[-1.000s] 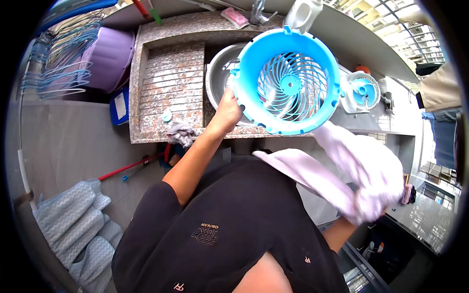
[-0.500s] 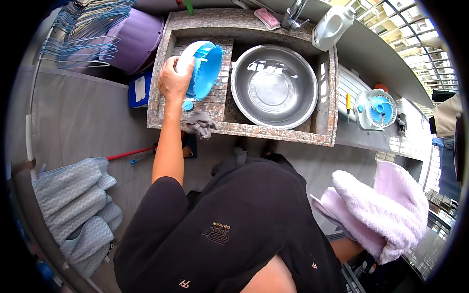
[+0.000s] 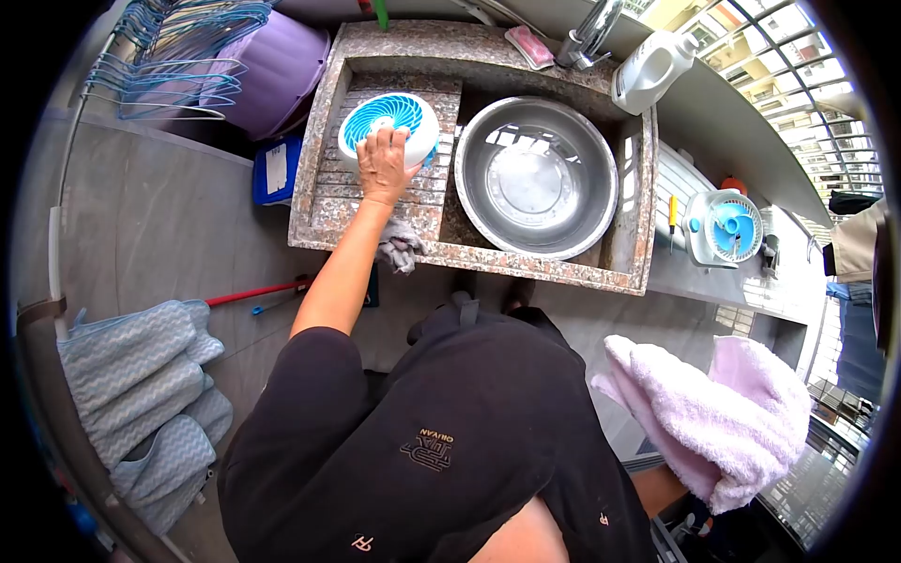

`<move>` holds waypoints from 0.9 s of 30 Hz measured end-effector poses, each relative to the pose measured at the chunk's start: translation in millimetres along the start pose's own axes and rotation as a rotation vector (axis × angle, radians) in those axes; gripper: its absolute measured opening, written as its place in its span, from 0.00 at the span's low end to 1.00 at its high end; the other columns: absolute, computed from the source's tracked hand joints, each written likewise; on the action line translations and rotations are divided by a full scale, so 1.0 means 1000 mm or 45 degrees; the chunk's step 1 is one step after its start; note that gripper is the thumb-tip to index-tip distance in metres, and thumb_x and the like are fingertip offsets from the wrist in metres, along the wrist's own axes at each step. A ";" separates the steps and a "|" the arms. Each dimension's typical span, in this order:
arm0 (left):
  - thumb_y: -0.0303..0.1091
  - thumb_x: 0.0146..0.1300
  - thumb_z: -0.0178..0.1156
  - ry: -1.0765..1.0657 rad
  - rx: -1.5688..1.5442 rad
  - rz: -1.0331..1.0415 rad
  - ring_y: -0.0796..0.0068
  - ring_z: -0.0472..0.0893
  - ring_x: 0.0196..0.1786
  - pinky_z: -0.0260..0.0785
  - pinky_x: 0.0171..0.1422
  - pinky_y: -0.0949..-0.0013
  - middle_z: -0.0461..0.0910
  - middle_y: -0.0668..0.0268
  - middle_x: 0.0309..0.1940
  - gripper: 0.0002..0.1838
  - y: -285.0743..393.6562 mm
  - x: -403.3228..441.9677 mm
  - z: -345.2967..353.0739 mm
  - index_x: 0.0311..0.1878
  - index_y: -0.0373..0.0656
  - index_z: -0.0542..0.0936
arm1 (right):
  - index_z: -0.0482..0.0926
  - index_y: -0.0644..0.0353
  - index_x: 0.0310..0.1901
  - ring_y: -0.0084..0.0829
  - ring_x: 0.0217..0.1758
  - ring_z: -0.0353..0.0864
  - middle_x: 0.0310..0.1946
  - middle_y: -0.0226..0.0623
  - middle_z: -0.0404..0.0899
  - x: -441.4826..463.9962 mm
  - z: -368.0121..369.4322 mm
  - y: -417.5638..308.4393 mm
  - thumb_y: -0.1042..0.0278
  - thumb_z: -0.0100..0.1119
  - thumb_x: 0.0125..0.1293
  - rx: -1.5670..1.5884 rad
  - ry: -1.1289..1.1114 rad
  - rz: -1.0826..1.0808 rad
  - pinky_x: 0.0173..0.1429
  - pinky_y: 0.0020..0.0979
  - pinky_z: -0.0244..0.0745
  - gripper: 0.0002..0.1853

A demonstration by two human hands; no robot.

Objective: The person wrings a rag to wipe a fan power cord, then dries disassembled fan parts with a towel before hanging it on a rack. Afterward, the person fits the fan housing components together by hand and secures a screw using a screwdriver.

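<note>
A round white and blue fan cover [image 3: 413, 111] lies grille side up on the ribbed stone drainboard [image 3: 324, 192]. My left hand [image 3: 383, 167] is on its near edge, fingers bent over the rim onto the grille. Out to the right, a pale pink towel [image 3: 718, 418] hangs over my right hand, which is hidden beneath it; only the forearm shows. Right of the cover, a metal basin [image 3: 537, 178] with clear water sits in the sink. A crumpled grey rag [image 3: 401, 246] hangs over the sink's front edge.
By the faucet [image 3: 589, 38] are a pink sponge pack [image 3: 530, 47] and a white jug [image 3: 654, 71]. A small fan [image 3: 725, 228] and a yellow-handled screwdriver [image 3: 672, 218] are on the right counter. Hangers [image 3: 174, 70] and a purple bucket [image 3: 282, 75] stand left, a checked cloth [image 3: 141, 394] below.
My left hand has carried the blue piece from over the basin to the drainboard and laid it grille up. The towel has moved outward to the right with my right arm.
</note>
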State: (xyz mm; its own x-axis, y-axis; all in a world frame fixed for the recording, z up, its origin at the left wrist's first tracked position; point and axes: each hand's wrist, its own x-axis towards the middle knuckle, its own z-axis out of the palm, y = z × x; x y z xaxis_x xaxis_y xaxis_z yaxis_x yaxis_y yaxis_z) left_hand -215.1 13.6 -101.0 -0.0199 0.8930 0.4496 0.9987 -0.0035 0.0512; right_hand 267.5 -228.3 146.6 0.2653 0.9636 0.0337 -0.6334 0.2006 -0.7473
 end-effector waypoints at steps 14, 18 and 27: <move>0.42 0.50 0.79 -0.063 -0.312 -0.082 0.64 0.74 0.58 0.65 0.63 0.55 0.74 0.66 0.51 0.30 0.009 -0.012 -0.028 0.57 0.51 0.79 | 0.57 0.70 0.77 0.54 0.75 0.70 0.73 0.57 0.68 0.054 0.064 0.045 0.52 0.66 0.61 0.091 -0.255 0.382 0.78 0.53 0.65 0.48; 0.40 0.66 0.69 -0.138 -1.004 -0.425 0.65 0.83 0.44 0.73 0.56 0.61 0.82 0.62 0.40 0.13 0.028 -0.010 -0.115 0.45 0.42 0.83 | 0.57 0.71 0.77 0.54 0.74 0.71 0.72 0.58 0.68 0.066 0.087 0.058 0.52 0.68 0.59 0.053 -0.366 0.716 0.78 0.53 0.65 0.50; 0.60 0.81 0.43 -0.417 -2.982 -1.000 0.64 0.74 0.72 0.64 0.77 0.59 0.75 0.57 0.70 0.38 0.068 -0.109 -0.256 0.75 0.33 0.67 | 0.57 0.71 0.77 0.38 0.71 0.69 0.70 0.47 0.69 0.095 0.141 0.143 0.26 0.65 0.60 -0.381 -1.554 1.490 0.72 0.38 0.65 0.60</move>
State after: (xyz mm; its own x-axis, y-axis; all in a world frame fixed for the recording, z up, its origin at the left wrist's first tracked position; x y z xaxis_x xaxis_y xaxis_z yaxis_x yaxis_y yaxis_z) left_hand -156.8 -199.0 82.0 0.0441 0.9811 -0.1884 -0.7958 0.1485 0.5871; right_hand 99.5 -83.1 136.9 -0.9586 0.1571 -0.2374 0.1133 -0.5544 -0.8245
